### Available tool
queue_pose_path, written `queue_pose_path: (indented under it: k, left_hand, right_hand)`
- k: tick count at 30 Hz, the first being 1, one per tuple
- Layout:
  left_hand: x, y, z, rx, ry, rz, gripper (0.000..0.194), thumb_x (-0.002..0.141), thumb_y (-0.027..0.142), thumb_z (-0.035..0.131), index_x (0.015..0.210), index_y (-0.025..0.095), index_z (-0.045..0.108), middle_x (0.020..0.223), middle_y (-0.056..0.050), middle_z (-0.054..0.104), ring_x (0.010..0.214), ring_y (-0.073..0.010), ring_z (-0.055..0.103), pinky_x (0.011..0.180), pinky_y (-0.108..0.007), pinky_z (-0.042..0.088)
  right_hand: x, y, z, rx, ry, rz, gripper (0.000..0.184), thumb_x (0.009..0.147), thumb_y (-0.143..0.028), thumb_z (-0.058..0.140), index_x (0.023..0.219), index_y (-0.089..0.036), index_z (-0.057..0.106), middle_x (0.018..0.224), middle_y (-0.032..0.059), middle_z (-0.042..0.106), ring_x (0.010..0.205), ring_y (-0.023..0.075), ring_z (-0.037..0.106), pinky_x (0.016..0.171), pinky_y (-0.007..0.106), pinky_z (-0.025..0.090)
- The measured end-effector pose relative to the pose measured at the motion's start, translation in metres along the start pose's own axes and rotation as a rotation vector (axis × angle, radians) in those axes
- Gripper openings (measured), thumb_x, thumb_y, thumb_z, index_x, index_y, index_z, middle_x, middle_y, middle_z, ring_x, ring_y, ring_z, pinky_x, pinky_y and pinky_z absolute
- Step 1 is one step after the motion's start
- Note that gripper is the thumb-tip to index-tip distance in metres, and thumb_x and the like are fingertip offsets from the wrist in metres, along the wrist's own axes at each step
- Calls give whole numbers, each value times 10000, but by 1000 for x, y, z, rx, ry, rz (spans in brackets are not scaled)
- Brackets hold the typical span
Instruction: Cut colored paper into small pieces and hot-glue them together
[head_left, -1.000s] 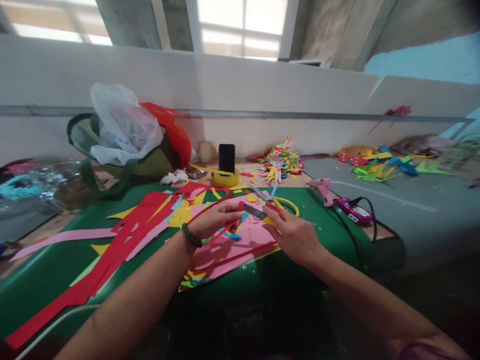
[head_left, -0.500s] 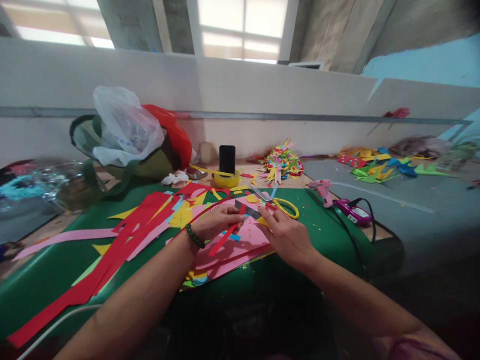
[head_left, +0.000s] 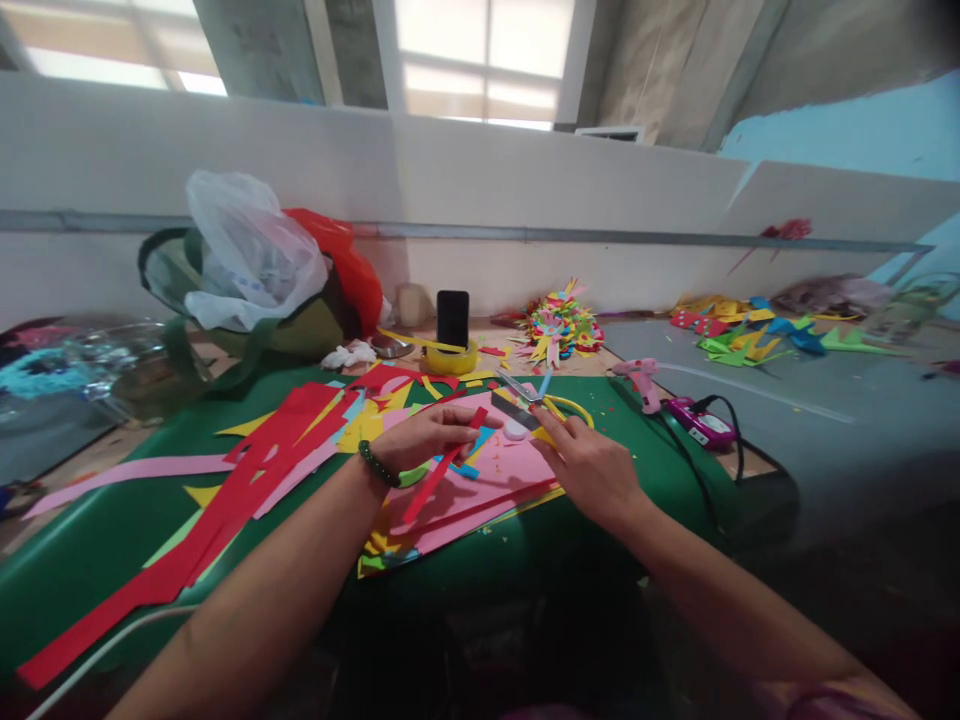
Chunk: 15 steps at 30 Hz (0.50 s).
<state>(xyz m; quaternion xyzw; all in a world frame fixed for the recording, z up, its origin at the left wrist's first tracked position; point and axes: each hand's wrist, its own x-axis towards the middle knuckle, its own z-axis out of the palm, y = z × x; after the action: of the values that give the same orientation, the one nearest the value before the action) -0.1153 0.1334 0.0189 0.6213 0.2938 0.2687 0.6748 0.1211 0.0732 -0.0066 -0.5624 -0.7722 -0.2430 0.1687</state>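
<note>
My left hand (head_left: 435, 437) pinches a narrow red paper strip (head_left: 433, 485), which slants down over a stack of pink paper (head_left: 517, 462). A green bead bracelet circles that wrist. In my right hand (head_left: 589, 462) is a knife (head_left: 514, 409) with a flat dark grey blade and some yellow at its handle, mostly hidden by the fingers. The blade points left toward the strip and stays apart from it. Just behind my right hand lie scissors (head_left: 574, 406) with yellow handles. Small blue paper pieces (head_left: 466, 471) rest on the pink stack.
Long red paper pieces (head_left: 247, 480) spread over the green mat (head_left: 660, 510) on the left. A phone (head_left: 453, 318) stands by a yellow tape roll (head_left: 450, 360). A colourful paper ball (head_left: 562, 328), a pink glue gun (head_left: 642, 384) and a purple corded box (head_left: 703, 424) are farther back.
My hands have drawn apart: the right hand with the knife moved slightly right, the left slightly left with the red strip. The blade, earlier against the strip, is now away from it.
</note>
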Motion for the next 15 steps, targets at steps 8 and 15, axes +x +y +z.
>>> queue_pose_path:
  k: [8, 15]
  left_hand:
    - [1, 2, -1, -57, 284, -9, 386, 546, 406, 888, 707, 112, 697, 697, -55, 693, 617, -123, 611, 648, -259, 482]
    - [3, 6, -1, -91, 538, 31, 487, 454, 469, 908, 725, 124, 696, 766, -55, 709, 658, -137, 627, 627, -257, 470]
  right_hand:
    - [13, 76, 13, -107, -292, 399, 421, 1008, -363, 393, 1335, -149, 550, 1023, 181, 712, 801, 293, 715, 573, 316, 455]
    - [23, 112, 26, -20, -403, 330, 258, 926, -312, 560, 918, -116, 727, 943, 207, 726, 880, 318, 697, 615, 348, 486]
